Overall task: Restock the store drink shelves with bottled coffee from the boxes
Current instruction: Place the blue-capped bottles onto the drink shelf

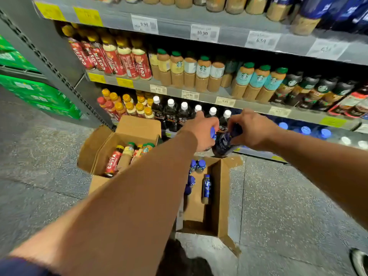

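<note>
Both my arms reach forward over two open cardboard boxes on the floor. My left hand (201,130) is closed around a blue-capped bottle (213,134), mostly hidden by my fingers. My right hand (253,130) grips a dark blue coffee bottle (225,144) held tilted just above the near box (221,196), in front of the lowest shelf. That box holds several blue-capped bottles (207,188), some lying flat. The left box (137,126) contains red Costa and green-capped bottles (113,162).
Grey shelves (199,96) carry rows of Costa, Starbucks and white-capped dark bottles (171,114). Blue-capped bottles (305,130) stand on the bottom shelf at right. Green cases (39,94) are stacked at far left. A shoe (360,261) shows at bottom right on the speckled floor.
</note>
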A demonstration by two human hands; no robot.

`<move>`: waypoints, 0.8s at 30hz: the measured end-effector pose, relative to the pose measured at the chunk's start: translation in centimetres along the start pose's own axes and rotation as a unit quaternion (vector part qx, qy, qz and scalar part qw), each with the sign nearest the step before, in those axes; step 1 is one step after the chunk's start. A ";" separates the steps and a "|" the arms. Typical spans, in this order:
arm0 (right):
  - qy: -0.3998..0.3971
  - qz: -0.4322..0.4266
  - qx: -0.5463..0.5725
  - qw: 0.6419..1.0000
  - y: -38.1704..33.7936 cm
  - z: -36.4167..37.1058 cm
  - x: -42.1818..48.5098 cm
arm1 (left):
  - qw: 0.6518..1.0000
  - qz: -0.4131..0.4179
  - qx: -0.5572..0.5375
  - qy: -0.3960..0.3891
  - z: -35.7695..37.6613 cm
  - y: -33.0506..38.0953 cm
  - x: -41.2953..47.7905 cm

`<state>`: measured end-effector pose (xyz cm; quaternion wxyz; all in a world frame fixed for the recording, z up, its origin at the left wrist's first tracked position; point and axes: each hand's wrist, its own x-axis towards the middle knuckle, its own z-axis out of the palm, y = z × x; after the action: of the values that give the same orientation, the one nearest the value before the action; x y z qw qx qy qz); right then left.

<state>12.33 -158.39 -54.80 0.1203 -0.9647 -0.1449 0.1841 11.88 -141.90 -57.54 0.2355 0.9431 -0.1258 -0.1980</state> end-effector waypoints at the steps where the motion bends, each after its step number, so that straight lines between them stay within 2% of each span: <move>1: 0.006 -0.010 -0.007 1.000 -0.6 -1.7 -1.4 | 1.000 0.003 0.001 0.013 -1.4 1.3 -1.2; 8: 0.030 -0.045 -0.084 0.995 -5.0 -12.5 -9.5 | 0.999 0.029 0.037 0.028 -11.0 9.7 -9.1; 15: 0.098 -0.073 -0.128 0.984 -9.3 -22.3 -17.4 | 0.991 0.064 0.096 0.073 -19.2 17.1 -17.3; 20: 0.116 -0.051 -0.121 0.984 -11.9 -27.6 -22.0 | 0.985 0.056 0.113 0.116 -23.2 21.1 -21.4; 24: 0.114 -0.042 -0.127 0.984 -13.0 -29.9 -24.0 | 0.987 0.047 0.107 0.110 -25.2 23.1 -23.8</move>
<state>-0.46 -159.45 -16.34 0.0202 -0.9800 -0.1924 0.0475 -1.76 -143.90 -18.17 0.1550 0.9719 -0.1638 -0.0674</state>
